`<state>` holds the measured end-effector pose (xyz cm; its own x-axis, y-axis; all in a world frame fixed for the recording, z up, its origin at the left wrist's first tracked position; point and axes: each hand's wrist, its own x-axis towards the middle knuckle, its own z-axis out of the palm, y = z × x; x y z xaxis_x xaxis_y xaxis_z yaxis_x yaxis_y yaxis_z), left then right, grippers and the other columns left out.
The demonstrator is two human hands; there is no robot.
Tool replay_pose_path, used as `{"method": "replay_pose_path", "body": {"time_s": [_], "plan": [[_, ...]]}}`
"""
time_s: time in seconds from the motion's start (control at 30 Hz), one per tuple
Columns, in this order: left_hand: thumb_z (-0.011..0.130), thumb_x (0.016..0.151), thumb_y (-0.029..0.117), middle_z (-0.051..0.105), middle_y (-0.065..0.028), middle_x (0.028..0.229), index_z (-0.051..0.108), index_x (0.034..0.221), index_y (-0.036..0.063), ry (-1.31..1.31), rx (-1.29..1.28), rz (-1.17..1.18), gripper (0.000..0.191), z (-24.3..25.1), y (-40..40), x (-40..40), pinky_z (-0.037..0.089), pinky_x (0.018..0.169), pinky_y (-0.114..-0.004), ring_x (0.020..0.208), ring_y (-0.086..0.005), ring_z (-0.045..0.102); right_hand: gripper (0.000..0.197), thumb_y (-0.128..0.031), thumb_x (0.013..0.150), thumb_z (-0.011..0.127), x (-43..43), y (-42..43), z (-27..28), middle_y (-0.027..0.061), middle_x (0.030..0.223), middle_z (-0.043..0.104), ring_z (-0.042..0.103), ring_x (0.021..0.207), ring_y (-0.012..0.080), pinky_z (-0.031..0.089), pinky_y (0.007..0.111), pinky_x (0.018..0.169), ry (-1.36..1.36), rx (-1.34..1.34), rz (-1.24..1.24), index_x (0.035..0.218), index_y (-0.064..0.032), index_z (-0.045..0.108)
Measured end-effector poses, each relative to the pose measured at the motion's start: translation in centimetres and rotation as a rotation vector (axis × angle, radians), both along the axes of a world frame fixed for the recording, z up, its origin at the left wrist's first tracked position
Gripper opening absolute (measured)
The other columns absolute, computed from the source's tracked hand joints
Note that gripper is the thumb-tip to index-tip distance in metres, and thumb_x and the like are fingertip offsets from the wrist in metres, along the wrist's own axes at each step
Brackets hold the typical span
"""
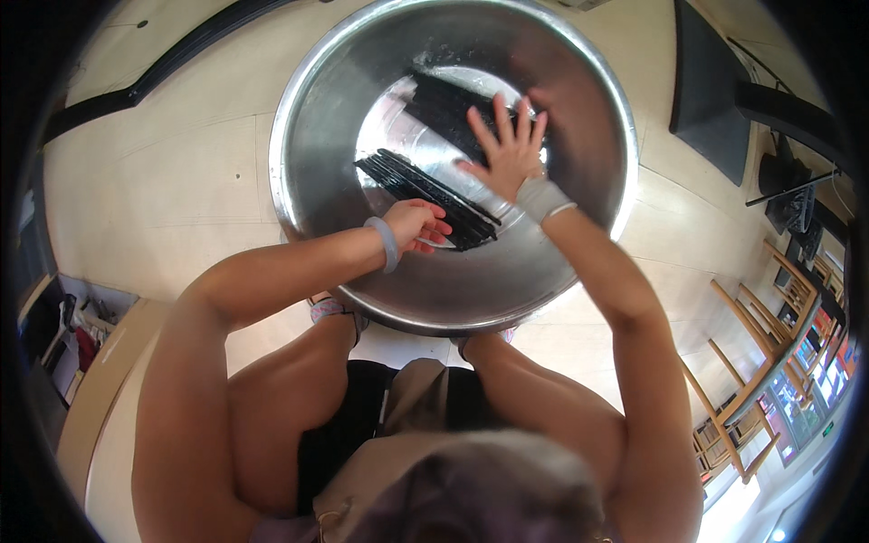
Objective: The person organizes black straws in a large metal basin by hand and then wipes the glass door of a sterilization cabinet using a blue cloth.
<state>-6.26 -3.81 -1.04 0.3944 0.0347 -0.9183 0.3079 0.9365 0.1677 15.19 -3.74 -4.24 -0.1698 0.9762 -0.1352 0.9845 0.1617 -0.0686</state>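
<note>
A large round metal basin point(326, 224) stands on the floor before me. Black, wet-looking strips point(394, 178) lie side by side in a slanting row on its bottom, nearer to me. My left hand point(419, 225), with a pale bangle at the wrist, is at the lower edge of this row, its fingers curled; whether it grips a strip cannot be told. Farther off lies a second, wider dark bunch point(441, 108). Over its right part my right hand point(512, 153) is spread, fingers apart, with a pale band round the wrist; the hand partly hides the bunch.
The basin stands between my feet on a light tiled floor point(190, 183). Wooden chairs point(753, 339) are at the right, and a dark panel point(713, 102) stands at the upper right. A cardboard-coloured board point(108, 366) is at the lower left, beside assorted items.
</note>
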Motion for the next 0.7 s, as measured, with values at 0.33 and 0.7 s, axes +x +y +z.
{"method": "replay_pose_path", "body": {"time_s": [0.33, 0.7], "plan": [[0.046, 0.087, 0.011, 0.064, -0.0117, 0.096, 0.051, 0.106, 0.0054, -0.064, 0.085, 0.062, 0.020, 0.8, 2.2, 1.1, 0.049, 0.070, -0.033, 0.081, -0.0191, 0.061, 0.084, -0.057, 0.079, 0.054, -0.4, 0.5, 0.1, 0.0186, 0.147, 0.020, 0.023, 0.132, 0.0414, 0.019, 0.060, 0.103, -0.007, 0.002, 0.019, 0.144, -0.0128, 0.023], [0.048, 0.085, 0.005, 0.061, -0.0155, 0.099, 0.047, 0.105, 0.0033, 0.066, 0.220, 0.313, 0.021, -0.5, 5.2, 2.2, 0.053, 0.072, -0.036, 0.083, -0.0230, 0.061, 0.075, -0.033, 0.061, 0.076, -3.6, 4.7, 3.4, 0.0164, 0.106, 0.050, 0.053, 0.097, 0.0299, 0.048, 0.040, 0.077, -0.093, -0.246, -0.199, 0.118, 0.0009, 0.040]]}}
